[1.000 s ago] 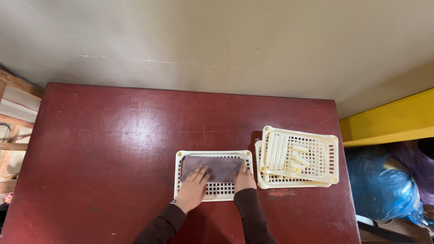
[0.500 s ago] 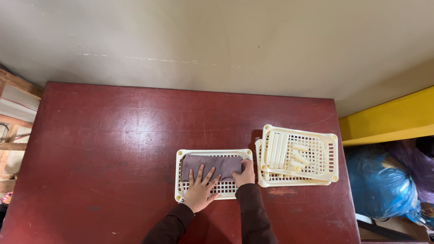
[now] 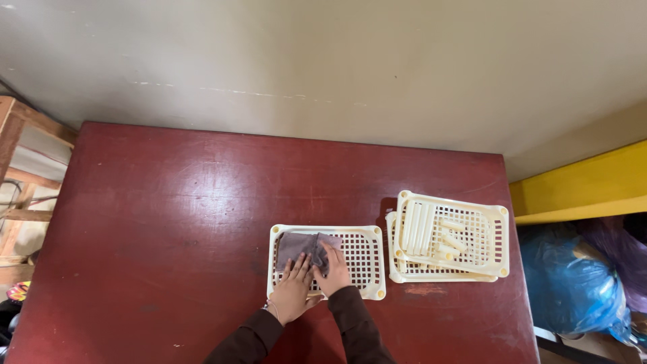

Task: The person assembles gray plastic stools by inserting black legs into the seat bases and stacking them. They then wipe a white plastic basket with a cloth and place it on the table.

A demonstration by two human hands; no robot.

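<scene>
Cream plastic tray point(image 3: 364, 232) is sitting near the bench's point(image 3: 168, 202) front edge, a grey cloth point(image 3: 300, 244) lying in its left half. Both hands, left point(image 3: 292, 290) and right point(image 3: 332, 271), are pressing flat on the cloth, side by side, fingers spread. Hard rubbing could be nudging the tray into the stacked trays point(image 3: 451, 236) just beside it; open room is lying leftward.

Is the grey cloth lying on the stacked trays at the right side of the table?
No, the grey cloth lies in the single cream tray under both hands, apart from the stacked trays.
</scene>
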